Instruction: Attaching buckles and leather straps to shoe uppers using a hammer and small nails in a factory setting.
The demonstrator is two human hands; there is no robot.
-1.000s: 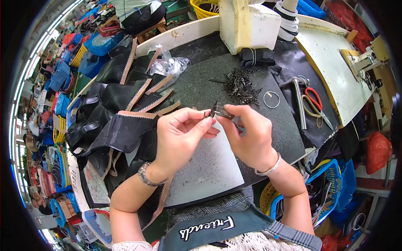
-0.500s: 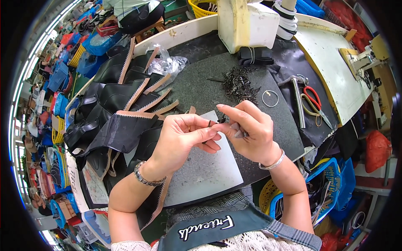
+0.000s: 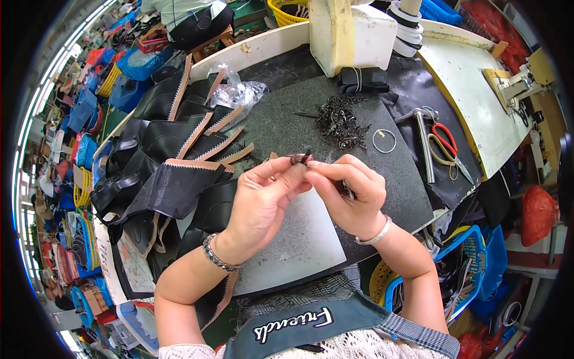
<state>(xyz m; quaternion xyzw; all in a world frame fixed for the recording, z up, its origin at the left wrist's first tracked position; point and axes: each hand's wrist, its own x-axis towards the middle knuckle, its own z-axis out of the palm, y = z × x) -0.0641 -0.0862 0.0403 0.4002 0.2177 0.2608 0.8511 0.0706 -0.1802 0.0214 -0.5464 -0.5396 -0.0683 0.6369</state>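
Note:
My left hand [image 3: 263, 194] and my right hand [image 3: 353, 188] meet over the work board, fingertips pinched together. Between them is a small dark strip [image 3: 301, 160], bent into a loop at the left fingertips. Its exact kind is too small to make out. Something greyish shows under the curled right fingers, mostly hidden. Below the hands lies a pale rectangular sheet [image 3: 299, 239]. Just beyond them sits a tangled heap of small black strips [image 3: 342, 122] on the dark grey board [image 3: 269, 122]. A thin ring [image 3: 384, 141] rests right of the heap.
Black leather shoe uppers [image 3: 158, 140] with tan zigzag-edged strips crowd the left, beside a clear plastic bag [image 3: 239, 93]. At right lie a hammer [image 3: 424, 143] and red-handled scissors [image 3: 445, 140]. A white machine post [image 3: 353, 42] stands behind; a blue basket [image 3: 472, 257] sits lower right.
Both hands have shifted slightly; the right has dropped its raised index finger into a pinch beside the left. The dark strip now shows as a loop, and the grey object in the right hand is more hidden.

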